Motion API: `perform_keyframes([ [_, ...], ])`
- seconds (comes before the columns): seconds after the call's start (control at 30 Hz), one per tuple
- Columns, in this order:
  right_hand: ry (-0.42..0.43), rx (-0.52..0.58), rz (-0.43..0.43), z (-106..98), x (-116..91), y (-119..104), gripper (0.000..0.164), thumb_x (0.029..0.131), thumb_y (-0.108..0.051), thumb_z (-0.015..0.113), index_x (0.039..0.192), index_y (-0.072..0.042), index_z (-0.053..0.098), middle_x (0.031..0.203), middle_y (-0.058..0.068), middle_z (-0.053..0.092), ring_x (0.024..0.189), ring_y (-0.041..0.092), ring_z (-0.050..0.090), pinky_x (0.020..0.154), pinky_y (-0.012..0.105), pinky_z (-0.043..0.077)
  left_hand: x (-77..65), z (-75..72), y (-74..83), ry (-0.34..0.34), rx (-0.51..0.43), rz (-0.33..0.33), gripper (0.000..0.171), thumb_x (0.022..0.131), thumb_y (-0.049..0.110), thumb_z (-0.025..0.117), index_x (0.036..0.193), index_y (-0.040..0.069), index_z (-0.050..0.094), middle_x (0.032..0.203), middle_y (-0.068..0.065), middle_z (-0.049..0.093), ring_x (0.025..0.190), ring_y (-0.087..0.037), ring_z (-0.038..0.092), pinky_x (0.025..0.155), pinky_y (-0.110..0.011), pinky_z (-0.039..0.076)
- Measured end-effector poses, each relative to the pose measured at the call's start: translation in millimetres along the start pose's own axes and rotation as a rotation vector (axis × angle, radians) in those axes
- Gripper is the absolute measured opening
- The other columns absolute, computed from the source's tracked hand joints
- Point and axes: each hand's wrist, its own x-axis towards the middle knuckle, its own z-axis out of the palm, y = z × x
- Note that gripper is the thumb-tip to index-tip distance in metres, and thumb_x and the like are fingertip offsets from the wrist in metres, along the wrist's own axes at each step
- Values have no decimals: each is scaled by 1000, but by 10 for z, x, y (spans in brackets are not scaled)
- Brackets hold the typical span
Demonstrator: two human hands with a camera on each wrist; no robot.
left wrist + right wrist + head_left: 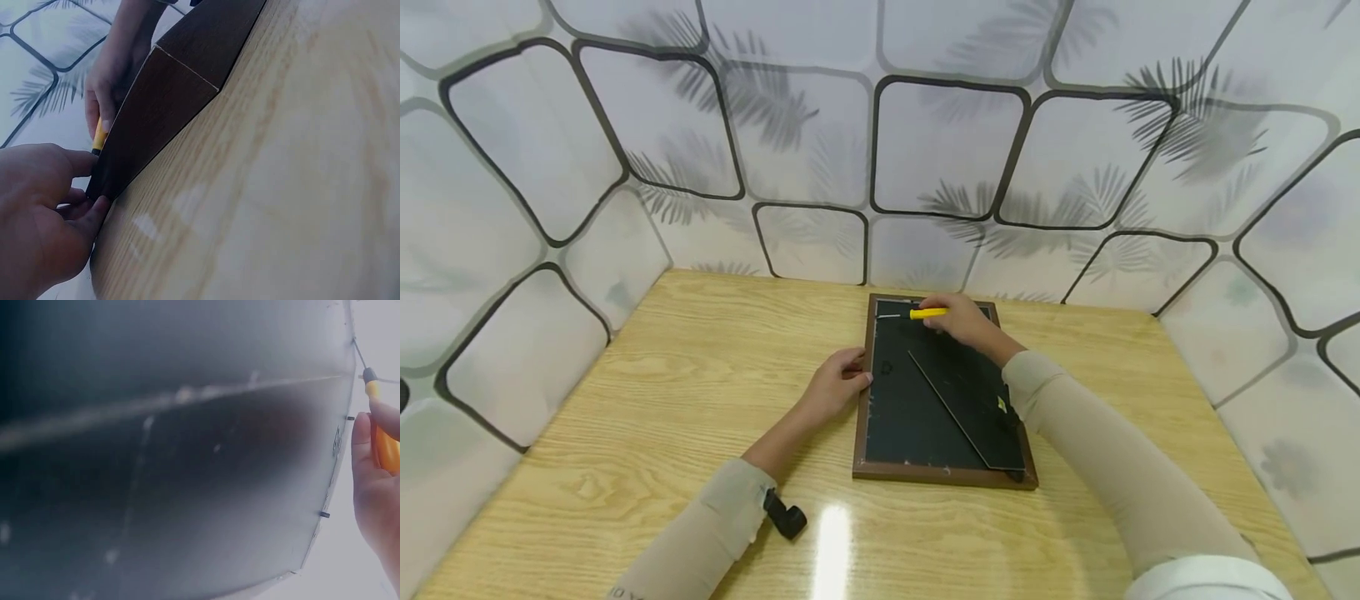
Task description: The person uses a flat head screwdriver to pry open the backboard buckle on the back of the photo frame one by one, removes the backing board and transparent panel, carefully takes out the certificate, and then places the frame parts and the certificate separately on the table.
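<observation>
A brown picture frame [925,473] lies face down on the table, its black backing board [895,425] upward and a stand leg [966,400] slanting across it. My left hand [838,383] grips the frame's left side; in the left wrist view thumb and fingertips pinch its dark edge [156,106]. My right hand [958,321] holds a screwdriver with a yellow handle [928,313] near the far end. Its thin shaft [890,316] points left, tip close to the far left corner. In the right wrist view, small dark tabs [325,515] stand along the board's edge.
The light wooden table [700,400] extends around the frame. A wall covering [820,133] with stone-like outlines and leaf prints rises behind and at both sides. A black strapped device [786,512] sits on my left wrist.
</observation>
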Motion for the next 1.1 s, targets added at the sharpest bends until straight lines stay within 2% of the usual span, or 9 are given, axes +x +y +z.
perform_keyframes([
  [0.3,64,200,9,12,7,-52,37,98,-9,66,133,0,61,128,19,62,97,28,68,91,41,57,5,17,3,13,20,13,53,99,9,63,149,-2,46,146,-21,50,130,-35,55,108,-46,47],
  [0.53,79,289,4,10,6,-110,33,97,-7,66,129,2,62,125,19,62,102,30,69,93,40,58,-2,17,11,8,-4,3,54,100,8,62,150,-2,44,147,-22,49,131,-35,54,108,-47,48],
  [0.8,92,442,21,43,19,-169,41,96,-4,67,134,7,57,125,21,61,106,30,68,99,44,55,-5,19,12,8,-15,-5,54,100,8,62,150,-1,44,147,-21,49,131,-35,55,107,-46,48],
  [1.1,115,565,-10,117,65,-210,32,97,-7,67,125,5,61,125,21,63,116,33,65,98,39,55,-10,16,14,9,-15,-11,54,100,8,62,150,-2,44,147,-22,48,130,-36,55,106,-46,49],
])
